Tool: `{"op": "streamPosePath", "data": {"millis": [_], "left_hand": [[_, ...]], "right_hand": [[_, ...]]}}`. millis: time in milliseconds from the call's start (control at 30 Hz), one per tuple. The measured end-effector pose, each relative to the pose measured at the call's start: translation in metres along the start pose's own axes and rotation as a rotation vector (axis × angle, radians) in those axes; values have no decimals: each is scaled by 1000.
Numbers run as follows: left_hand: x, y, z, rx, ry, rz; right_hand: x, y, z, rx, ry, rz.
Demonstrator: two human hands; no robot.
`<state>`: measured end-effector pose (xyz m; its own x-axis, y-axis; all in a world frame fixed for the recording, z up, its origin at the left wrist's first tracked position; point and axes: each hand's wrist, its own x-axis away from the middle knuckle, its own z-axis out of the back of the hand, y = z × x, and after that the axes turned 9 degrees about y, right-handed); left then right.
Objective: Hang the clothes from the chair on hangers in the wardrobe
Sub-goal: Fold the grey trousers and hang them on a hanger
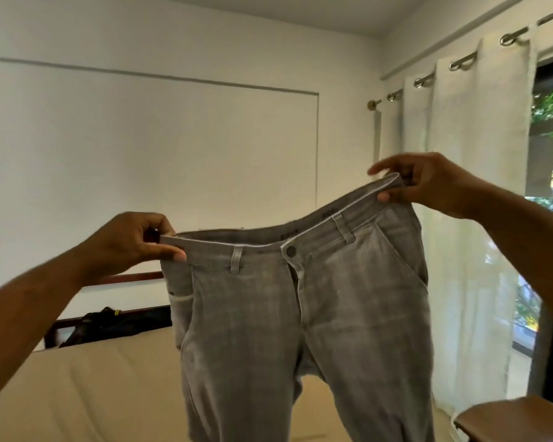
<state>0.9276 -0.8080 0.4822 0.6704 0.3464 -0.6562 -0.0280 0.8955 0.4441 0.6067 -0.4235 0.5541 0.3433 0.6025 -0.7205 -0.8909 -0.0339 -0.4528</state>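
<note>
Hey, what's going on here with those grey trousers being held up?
A person is holding a pair of grey jeans up in the air by the waistband. The left hand pinches one end and the right hand pinches the other, a little higher, so the legs hang down over a beige bed. The jeans are spread open, front facing the person. No hanger or wardrobe is in view, so hanging has not started yet.

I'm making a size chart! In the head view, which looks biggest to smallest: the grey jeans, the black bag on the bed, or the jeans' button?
grey jeans
black bag
button
The bag lies farther away, so it may really be bigger.
</note>
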Motion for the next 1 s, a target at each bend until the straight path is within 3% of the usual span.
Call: {"op": "streamPosePath", "data": {"millis": [67,133,200,267,300,367,433,500,667,1000], "left_hand": [[3,-1,2,223,-2,38],[3,2,13,483,-187,173],[4,10,23,491,-565,329],[2,17,16,307,-726,363],[1,22,8,231,-641,402],[-5,32,-15,195,-309,518],[-11,44,-42,319,29,621],[-16,61,-70,447,167,647],[-10,110,-125,595,122,575],[8,102,-144,491,-79,431]], "right_hand": [[3,-2,7,-29,-112,-63],[6,-4,15,-223,-285,-155],[6,-3,12,-358,-402,-264],[1,8,-8,-223,-384,-356],[-2,16,-24,-40,-301,-378],[-7,32,-60,232,-27,-410],[-4,35,-92,202,213,-451],[3,23,-119,19,286,-474],[21,-28,-173,-290,168,-423],[34,-42,-190,-470,95,-481]]}}
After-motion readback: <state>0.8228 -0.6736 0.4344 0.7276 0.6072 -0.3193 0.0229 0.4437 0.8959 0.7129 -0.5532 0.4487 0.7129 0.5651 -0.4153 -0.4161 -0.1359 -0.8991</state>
